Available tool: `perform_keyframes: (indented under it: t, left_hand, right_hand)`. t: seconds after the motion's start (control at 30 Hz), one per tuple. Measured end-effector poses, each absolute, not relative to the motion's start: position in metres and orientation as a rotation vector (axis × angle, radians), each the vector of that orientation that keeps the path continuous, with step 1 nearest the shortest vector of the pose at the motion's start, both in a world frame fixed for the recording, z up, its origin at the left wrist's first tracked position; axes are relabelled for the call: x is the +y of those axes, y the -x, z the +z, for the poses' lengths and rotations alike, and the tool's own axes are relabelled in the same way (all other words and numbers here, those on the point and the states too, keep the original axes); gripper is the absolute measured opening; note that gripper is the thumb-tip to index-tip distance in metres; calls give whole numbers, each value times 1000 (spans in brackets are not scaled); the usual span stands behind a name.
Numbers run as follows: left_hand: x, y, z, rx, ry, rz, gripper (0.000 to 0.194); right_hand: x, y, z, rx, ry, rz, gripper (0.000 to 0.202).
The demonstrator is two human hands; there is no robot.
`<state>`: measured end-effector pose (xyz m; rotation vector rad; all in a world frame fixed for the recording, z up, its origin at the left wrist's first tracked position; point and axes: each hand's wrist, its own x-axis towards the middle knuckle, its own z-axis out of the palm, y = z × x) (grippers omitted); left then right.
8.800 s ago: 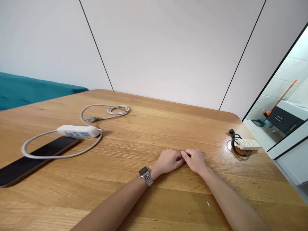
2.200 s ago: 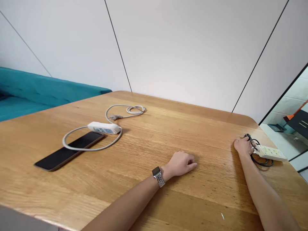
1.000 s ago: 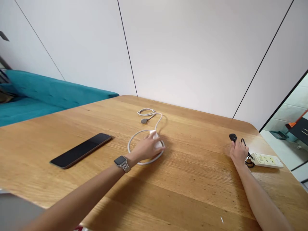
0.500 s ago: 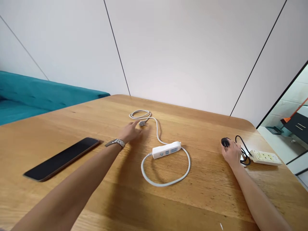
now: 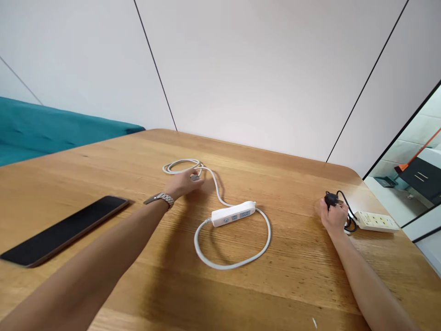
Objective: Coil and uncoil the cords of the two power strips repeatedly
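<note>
My left hand (image 5: 183,182), with a metal watch at the wrist, is closed around the grey plug (image 5: 195,177) of a white cord. That cord (image 5: 216,179) runs in loops to a white power strip (image 5: 233,214) lying mid-table. On the right, my right hand (image 5: 335,218) grips a black plug (image 5: 331,199), its metal prongs pointing right. A black cord (image 5: 350,224) is bunched beside this hand, next to a cream power strip (image 5: 377,221). My fingers partly hide both plugs.
A dark tablet-like slab (image 5: 65,230) lies on the wooden table (image 5: 275,285) at the left. A white wall (image 5: 255,78) rises behind the table. A teal sofa (image 5: 62,124) stands at the far left, and an orange broom (image 5: 401,168) is beyond the right edge.
My left hand has closed on the grey plug and drawn it slightly. The black plug has turned in my right hand, so its prongs now show. The view has shifted a little.
</note>
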<state>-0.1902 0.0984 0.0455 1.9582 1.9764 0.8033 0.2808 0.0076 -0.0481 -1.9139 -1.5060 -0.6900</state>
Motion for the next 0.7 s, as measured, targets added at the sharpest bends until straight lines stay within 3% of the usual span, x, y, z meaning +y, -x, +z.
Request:
perform_keyframes:
  t: [0.23, 0.43, 0.6, 0.7]
  left_hand:
    - [64, 211, 144, 1728, -1459, 1401, 9]
    - [47, 171, 223, 1453, -1498, 1760, 16]
    - [20, 103, 248, 990, -1360, 1429, 39]
    - [-3, 66, 246, 609, -1196, 1399, 40]
  right_hand:
    - [2, -265, 0, -1172, 1846, -222, 63]
    - [-22, -234, 80, -830, 1061, 316, 48]
    - [-68, -208, 131, -765, 599, 717, 36]
    - [-91, -203, 142, -823, 530, 871, 27]
